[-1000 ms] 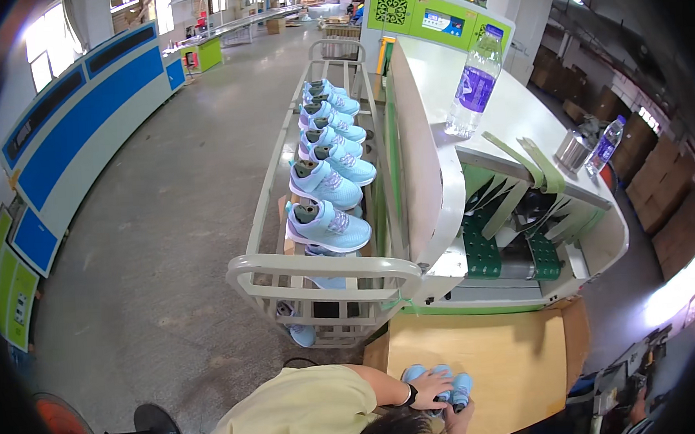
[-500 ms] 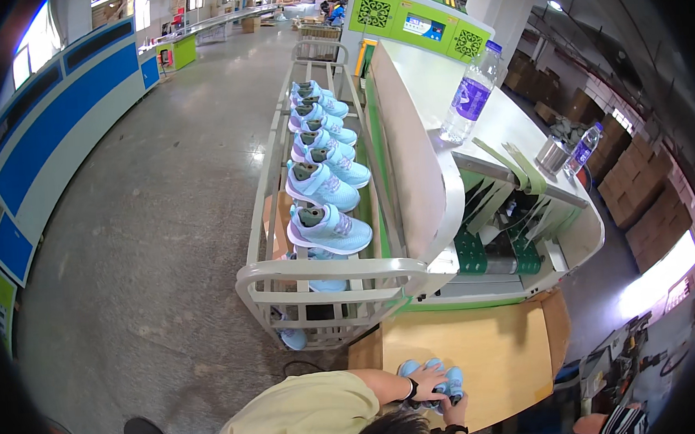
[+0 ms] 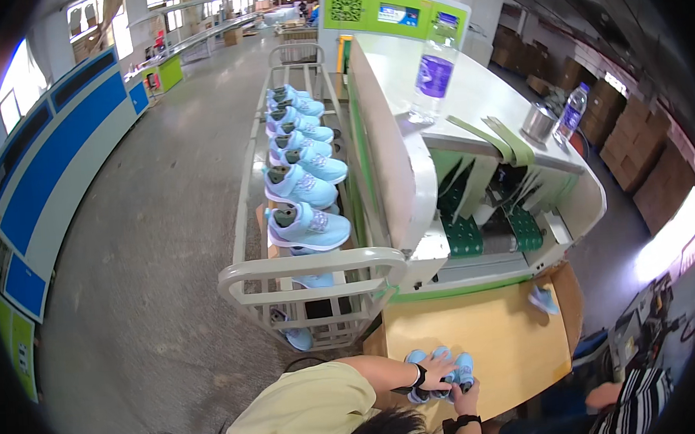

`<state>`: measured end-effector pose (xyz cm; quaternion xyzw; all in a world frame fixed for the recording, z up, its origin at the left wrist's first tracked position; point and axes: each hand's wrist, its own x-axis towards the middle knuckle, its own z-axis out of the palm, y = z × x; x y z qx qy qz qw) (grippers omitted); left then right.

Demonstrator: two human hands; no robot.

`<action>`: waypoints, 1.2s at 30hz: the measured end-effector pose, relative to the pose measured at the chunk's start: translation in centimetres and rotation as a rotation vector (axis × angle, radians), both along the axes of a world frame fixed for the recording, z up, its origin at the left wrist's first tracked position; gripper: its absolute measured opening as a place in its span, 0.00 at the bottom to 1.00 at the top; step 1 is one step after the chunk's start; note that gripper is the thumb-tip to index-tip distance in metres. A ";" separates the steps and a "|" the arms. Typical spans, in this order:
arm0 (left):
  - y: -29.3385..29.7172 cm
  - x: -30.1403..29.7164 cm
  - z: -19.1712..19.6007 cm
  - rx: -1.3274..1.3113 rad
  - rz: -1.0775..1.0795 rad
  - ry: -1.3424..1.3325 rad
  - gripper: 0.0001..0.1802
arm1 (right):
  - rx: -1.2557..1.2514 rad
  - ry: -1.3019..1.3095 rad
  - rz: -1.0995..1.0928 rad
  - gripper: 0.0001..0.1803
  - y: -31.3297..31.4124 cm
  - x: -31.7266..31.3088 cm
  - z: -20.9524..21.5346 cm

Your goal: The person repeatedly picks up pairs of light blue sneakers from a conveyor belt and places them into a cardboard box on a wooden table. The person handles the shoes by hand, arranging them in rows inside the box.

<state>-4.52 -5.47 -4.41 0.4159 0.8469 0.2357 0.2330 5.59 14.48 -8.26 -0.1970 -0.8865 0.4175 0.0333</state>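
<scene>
Light blue children's sneakers stand close together on the tan table. My left hand, with a dark watch at the wrist, reaches across them from the left. Its fingers are spread over the middle sneaker, touching it. The left sneaker sits beside that hand, partly covered by it. My right hand, with a black band at the wrist, is closed at the near end of the right sneaker. Another blue sneaker is by the table's right edge, apart from both hands.
A wheeled metal rack with several blue sneakers stands ahead left. Beyond the tan table is a white machine with a green belt. A water bottle and a metal cup stand on it. A co-worker's striped sleeve shows at right.
A blue sneaker now shows by the table's right edge. The view has shifted, moving the rack and machine leftward in the picture. My hands stay at the grouped sneakers.
</scene>
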 end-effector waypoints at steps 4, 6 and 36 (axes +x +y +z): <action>0.4 -0.4 0.2 0.030 0.034 0.005 0.44 | 0.028 0.070 0.043 0.35 0.7 -0.2 -0.4; -0.5 -0.8 0.2 0.043 0.058 -0.038 0.43 | 0.045 0.019 0.091 0.33 -0.6 -1.0 2.1; 4.2 -9.8 11.6 0.435 -0.214 0.225 0.43 | -0.527 -0.323 0.840 0.43 9.7 -15.0 16.0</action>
